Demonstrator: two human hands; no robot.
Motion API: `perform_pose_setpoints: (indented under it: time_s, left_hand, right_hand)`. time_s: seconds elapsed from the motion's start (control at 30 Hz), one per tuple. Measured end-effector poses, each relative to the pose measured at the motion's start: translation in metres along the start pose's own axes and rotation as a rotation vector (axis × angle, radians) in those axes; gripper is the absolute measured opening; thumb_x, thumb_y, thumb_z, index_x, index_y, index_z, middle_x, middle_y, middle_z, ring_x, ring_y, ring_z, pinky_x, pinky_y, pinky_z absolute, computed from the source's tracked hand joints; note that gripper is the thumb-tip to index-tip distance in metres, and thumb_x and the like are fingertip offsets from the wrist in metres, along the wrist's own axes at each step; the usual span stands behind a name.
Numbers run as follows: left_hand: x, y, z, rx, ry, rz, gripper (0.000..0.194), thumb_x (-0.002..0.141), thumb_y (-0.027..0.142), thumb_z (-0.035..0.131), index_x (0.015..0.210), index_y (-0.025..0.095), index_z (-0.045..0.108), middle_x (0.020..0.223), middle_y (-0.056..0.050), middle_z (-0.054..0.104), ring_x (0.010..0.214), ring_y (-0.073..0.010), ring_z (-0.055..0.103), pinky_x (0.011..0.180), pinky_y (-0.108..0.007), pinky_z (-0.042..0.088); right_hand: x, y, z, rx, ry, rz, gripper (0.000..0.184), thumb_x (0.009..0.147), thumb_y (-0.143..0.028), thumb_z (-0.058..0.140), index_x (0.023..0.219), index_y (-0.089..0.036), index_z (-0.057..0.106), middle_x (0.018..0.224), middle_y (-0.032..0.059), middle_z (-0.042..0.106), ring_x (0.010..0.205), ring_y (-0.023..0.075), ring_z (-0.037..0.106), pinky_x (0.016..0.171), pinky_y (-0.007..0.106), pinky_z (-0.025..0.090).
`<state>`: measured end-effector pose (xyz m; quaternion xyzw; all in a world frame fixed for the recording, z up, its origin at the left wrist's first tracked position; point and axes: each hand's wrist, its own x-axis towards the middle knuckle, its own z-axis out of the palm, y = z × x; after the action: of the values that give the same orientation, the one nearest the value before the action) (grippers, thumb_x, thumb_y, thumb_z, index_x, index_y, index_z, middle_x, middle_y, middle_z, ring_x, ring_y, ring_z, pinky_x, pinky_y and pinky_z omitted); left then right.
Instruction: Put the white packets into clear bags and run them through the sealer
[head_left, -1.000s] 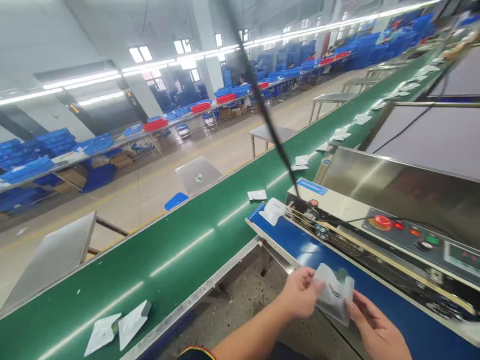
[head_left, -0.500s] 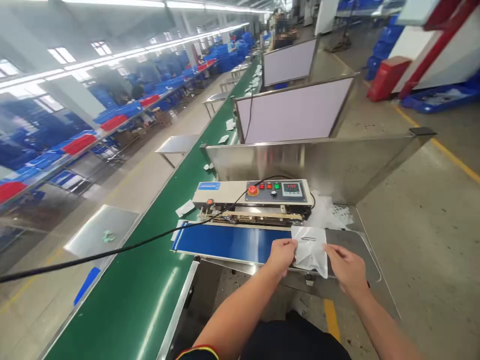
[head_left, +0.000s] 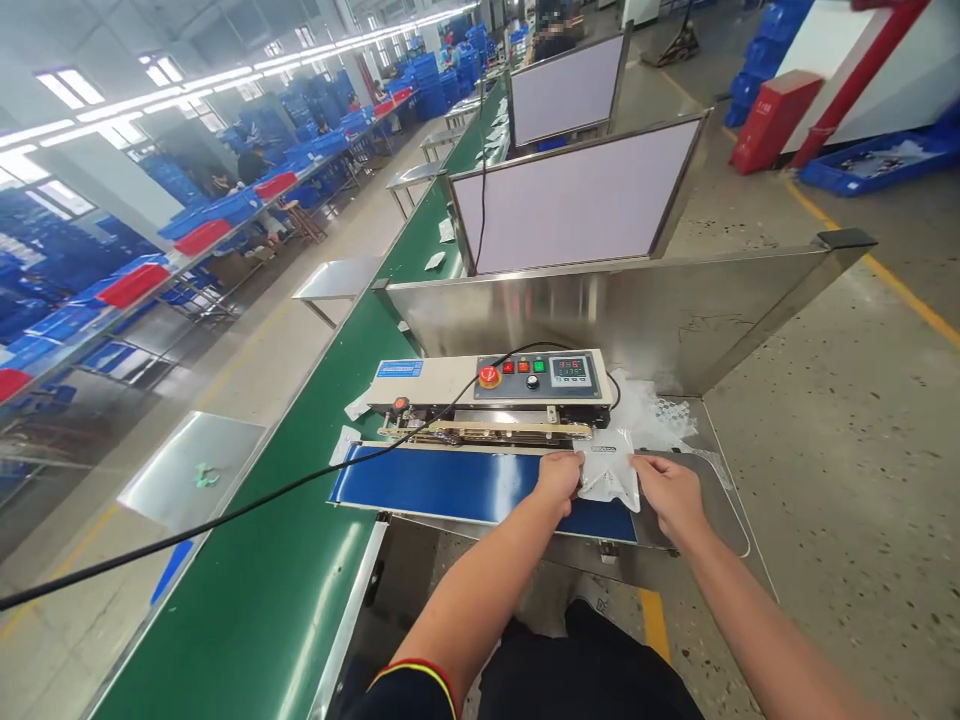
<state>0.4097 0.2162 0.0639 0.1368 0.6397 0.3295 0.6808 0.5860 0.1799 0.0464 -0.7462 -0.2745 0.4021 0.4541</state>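
Between my two hands is a white plastic bag (head_left: 609, 472) with a dark printed mark near its top. My left hand (head_left: 559, 482) pinches its left edge, and my right hand (head_left: 670, 490) pinches its right edge. The bag's top edge lies at the right, entry end of a band sealing machine (head_left: 427, 382); whether it is inside the band I cannot tell. Below the bag runs the machine's blue conveyor belt (head_left: 442, 484). Coloured buttons and a lit display (head_left: 570, 368) sit on the control panel.
A long green conveyor (head_left: 255, 560) with several white bags runs along the left. Behind the sealer stands a metal partition (head_left: 540, 308). Clear plastic bags (head_left: 652, 412) lie right of the sealer. A black cable (head_left: 247, 510) crosses the view in front of the machine.
Both hands have moved the bag forward, away from me, so its top edge now reaches the sealer's entry. The camera view has shifted slightly.
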Motion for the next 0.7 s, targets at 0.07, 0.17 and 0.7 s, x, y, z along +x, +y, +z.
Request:
perform_pose_setpoints:
  time_s: [0.07,0.17,0.7]
  left_hand:
    - [0.001,0.000,-0.012,-0.019,0.020,0.028,0.025,0.079,0.032,0.096,0.090,0.016,0.080,0.081,-0.008,0.079,0.065,-0.0190,0.068,0.059,-0.029,0.056]
    - [0.001,0.000,-0.031,-0.053,0.038,0.097,0.032,0.076,0.040,0.099,0.080,0.016,0.079,0.074,-0.008,0.076,0.063,-0.0191,0.067,0.059,-0.029,0.056]
    - [-0.092,-0.118,-0.242,-0.251,0.583,0.406,0.026,0.083,0.040,0.092,0.092,0.018,0.083,0.089,-0.012,0.083,0.084,-0.0236,0.077,0.089,-0.037,0.064]
  right_hand:
    - [-0.004,-0.003,0.011,0.003,-0.046,0.020,0.047,0.063,-0.057,0.079,0.079,-0.013,0.084,0.073,0.0115,0.075,0.072,0.0295,0.070,0.057,0.032,0.054]
    - [-0.013,-0.009,0.031,0.016,-0.131,0.055,0.047,0.063,-0.057,0.078,0.079,-0.013,0.083,0.074,0.0113,0.075,0.073,0.0311,0.072,0.060,0.035,0.061]
    - [-0.104,0.012,0.006,-0.395,-0.519,0.302,0.058,0.051,-0.073,0.086,0.083,-0.025,0.082,0.099,0.0200,0.083,0.095,0.0437,0.084,0.086,0.044,0.073]
